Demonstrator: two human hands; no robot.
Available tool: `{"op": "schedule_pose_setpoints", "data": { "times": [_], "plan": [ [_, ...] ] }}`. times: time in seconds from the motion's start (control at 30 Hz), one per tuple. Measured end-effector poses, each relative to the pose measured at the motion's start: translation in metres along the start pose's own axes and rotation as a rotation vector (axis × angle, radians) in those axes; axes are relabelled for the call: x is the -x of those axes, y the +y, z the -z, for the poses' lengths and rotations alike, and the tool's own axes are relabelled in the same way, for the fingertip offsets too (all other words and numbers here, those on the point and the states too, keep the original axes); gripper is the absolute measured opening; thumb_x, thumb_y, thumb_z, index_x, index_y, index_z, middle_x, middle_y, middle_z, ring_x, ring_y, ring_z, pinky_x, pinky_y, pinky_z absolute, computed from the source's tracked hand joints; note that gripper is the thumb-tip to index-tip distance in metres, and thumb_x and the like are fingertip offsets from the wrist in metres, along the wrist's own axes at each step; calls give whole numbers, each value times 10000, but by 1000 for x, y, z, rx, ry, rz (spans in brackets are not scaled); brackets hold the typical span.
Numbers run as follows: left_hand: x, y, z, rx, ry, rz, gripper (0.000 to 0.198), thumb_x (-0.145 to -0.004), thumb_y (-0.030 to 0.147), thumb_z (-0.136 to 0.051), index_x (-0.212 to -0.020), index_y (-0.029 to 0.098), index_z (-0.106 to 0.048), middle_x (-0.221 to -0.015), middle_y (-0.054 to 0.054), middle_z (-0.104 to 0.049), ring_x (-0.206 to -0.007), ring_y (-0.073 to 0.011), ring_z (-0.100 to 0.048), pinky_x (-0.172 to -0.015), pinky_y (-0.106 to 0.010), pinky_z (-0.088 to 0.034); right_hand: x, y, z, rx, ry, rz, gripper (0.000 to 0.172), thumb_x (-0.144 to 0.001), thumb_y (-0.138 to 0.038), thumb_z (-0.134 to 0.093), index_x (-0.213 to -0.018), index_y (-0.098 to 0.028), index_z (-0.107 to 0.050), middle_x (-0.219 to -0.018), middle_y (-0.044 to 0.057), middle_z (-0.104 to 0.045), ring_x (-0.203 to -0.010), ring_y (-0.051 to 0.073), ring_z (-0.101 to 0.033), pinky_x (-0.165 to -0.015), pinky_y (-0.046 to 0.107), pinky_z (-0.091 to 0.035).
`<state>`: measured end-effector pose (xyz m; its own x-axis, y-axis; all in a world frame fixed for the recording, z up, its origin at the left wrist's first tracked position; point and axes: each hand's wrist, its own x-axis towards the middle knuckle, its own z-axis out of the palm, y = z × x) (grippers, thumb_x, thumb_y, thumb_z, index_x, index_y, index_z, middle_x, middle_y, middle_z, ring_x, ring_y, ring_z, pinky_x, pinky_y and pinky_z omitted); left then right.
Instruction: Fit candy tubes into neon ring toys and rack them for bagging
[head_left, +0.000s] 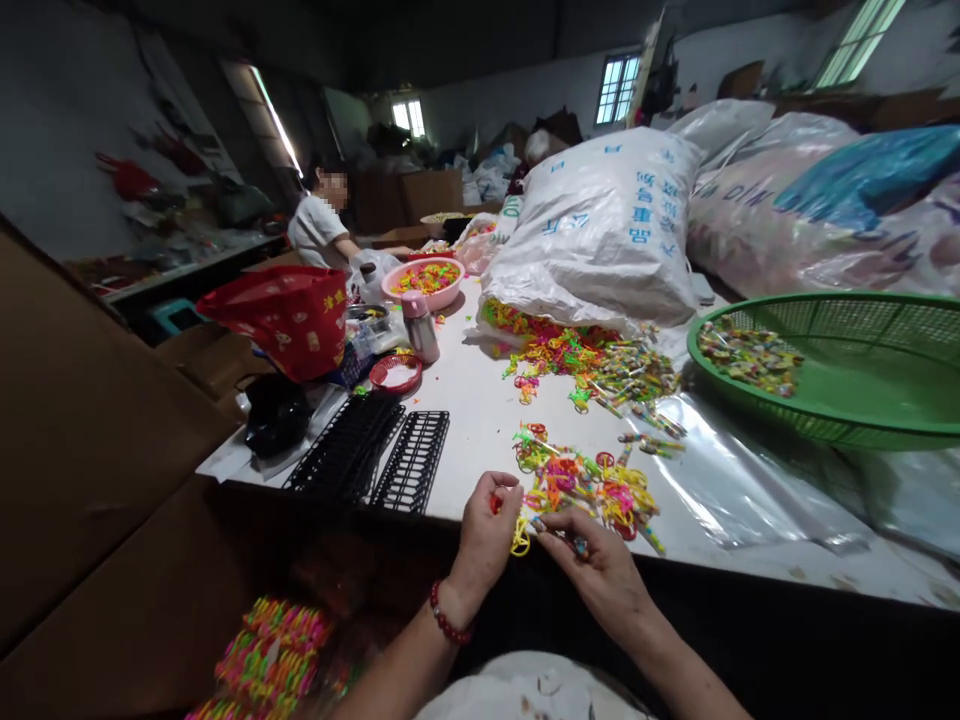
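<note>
My left hand (487,530) pinches a small yellow plastic ring piece (520,538) at the near edge of the white table (480,420); a red bead bracelet circles its wrist. My right hand (592,560) meets it from the right, fingers closed on the same piece and on a thin candy stick. Just beyond both hands lies a heap of bright plastic rings and wrapped sticks (592,480). A bigger heap (585,360) spills from a white woven sack (600,230).
Black slotted trays (412,460) lie to the left of my hands. A green mesh basket (832,380) with sticks sits at right on clear plastic film. A red bag (289,315), pink bowl (424,280) and a seated person (322,225) are farther back. Cardboard (82,440) stands at left.
</note>
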<state>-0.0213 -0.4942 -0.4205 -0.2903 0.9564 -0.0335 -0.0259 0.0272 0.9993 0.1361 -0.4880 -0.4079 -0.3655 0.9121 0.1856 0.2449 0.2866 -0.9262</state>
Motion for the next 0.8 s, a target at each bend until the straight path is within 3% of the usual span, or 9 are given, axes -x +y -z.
{"op": "schedule_pose_setpoints", "data": {
  "times": [0.17,0.27,0.33,0.43,0.53,0.67,0.8],
  "plan": [
    [-38,10,-8,-6,-141,93,449,-887,637,-469,-964,199,-536,-584,48,-491,-487,-90,-410,-477,-200,-314,-33,8,28,-47,114,-72,263,-833,-484,-650,-923,-247,-718,-912,54,-710,-862,234,-659,-775,342,-542],
    [-72,11,-11,-113,-74,98,404,-886,588,-487,-906,188,-539,-573,34,-523,-514,-105,-474,-497,-202,-350,-50,20,52,-56,227,-162,351,-803,-560,-651,-908,-231,-718,-908,71,-715,-842,249,-669,-751,358,-566],
    [-102,11,-13,-240,5,60,355,-884,530,-499,-866,180,-551,-619,15,-562,-561,-116,-527,-523,-209,-387,-60,33,69,55,259,-183,396,-799,-586,-632,-933,-224,-722,-965,82,-723,-904,265,-674,-814,385,-565],
    [-160,10,-20,-442,119,3,273,-890,427,-489,-861,173,-587,-730,-16,-623,-643,-135,-577,-580,-229,-432,-72,58,88,294,275,-86,444,-813,-579,-592,-1022,-209,-722,-1138,105,-700,-1088,294,-636,-978,443,-506],
    [-221,7,-31,-574,174,-11,198,-877,319,-511,-946,171,-625,-860,-54,-651,-773,-167,-606,-703,-264,-456,-80,78,101,434,327,11,449,-847,-551,-542,-1058,-191,-706,-1203,112,-677,-1148,284,-615,-1034,444,-477],
    [-284,0,-44,-726,171,-17,266,-870,313,-557,-1083,168,-625,-1165,-134,-571,-1010,-218,-595,-883,-299,-430,-76,94,121,513,365,-88,469,-867,-576,-479,-1073,-220,-704,-1119,75,-726,-1051,260,-680,-898,355,-566],
    [-309,-5,-47,-800,116,-37,152,-832,285,-609,-935,177,-634,-1168,-124,-545,-990,-229,-598,-878,-317,-428,-58,124,145,630,362,-227,476,-841,-583,-492,-1115,-265,-718,-1092,51,-739,-944,284,-719,-726,351,-614]
  ]
}}
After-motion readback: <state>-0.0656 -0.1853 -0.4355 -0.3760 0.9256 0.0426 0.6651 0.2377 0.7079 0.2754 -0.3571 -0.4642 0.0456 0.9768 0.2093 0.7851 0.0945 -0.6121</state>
